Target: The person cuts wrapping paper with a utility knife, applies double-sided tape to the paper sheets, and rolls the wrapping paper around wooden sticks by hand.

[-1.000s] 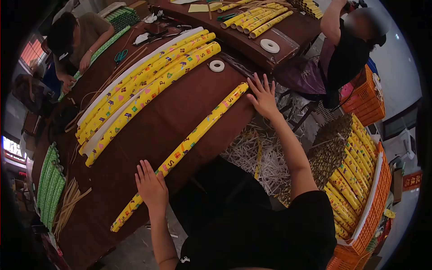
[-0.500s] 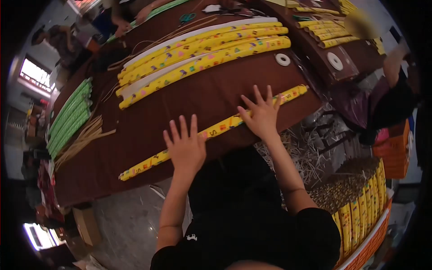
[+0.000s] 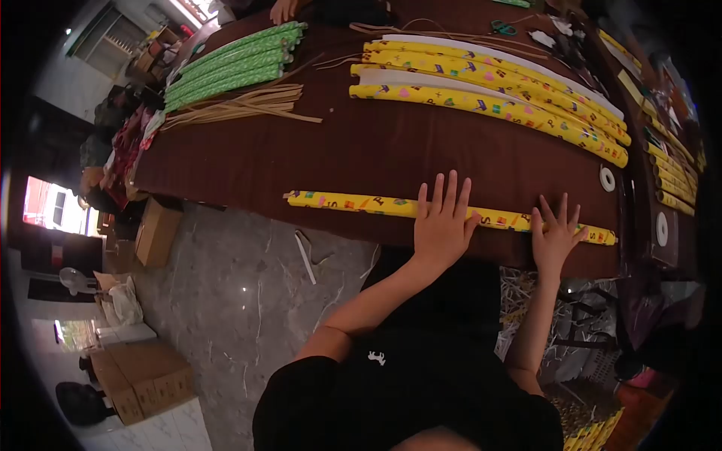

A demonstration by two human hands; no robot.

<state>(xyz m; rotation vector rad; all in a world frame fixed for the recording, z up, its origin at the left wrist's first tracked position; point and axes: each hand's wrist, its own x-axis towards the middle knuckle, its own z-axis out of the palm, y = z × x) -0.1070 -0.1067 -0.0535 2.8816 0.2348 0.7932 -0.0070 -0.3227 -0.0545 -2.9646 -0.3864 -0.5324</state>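
Note:
A slim tube wrapped in yellow patterned paper (image 3: 353,203) lies along the front edge of the brown-covered table (image 3: 248,161). My left hand (image 3: 442,225) rests flat on the tube near its middle, fingers stretched out and pointing away from me. Toward the tube's right end, my right hand (image 3: 554,237) lies on it with fingers spread. A brownish tip shows at the tube's left end. Beyond my hands lie several larger rolls of yellow patterned paper (image 3: 489,105) with white undersides.
Green patterned tubes (image 3: 233,68) and brown strips (image 3: 241,105) lie at the far left. A roll of white tape (image 3: 607,179) sits at the right, green-handled scissors (image 3: 504,28) at the back. Cardboard boxes (image 3: 143,379) stand on the floor. Another person's hand (image 3: 284,10) shows at the far edge.
My view has swung to the left, so the tabletop appears shifted and rotated. Both hands remain flat on the yellow tube; my left hand now lies farther along it to the right.

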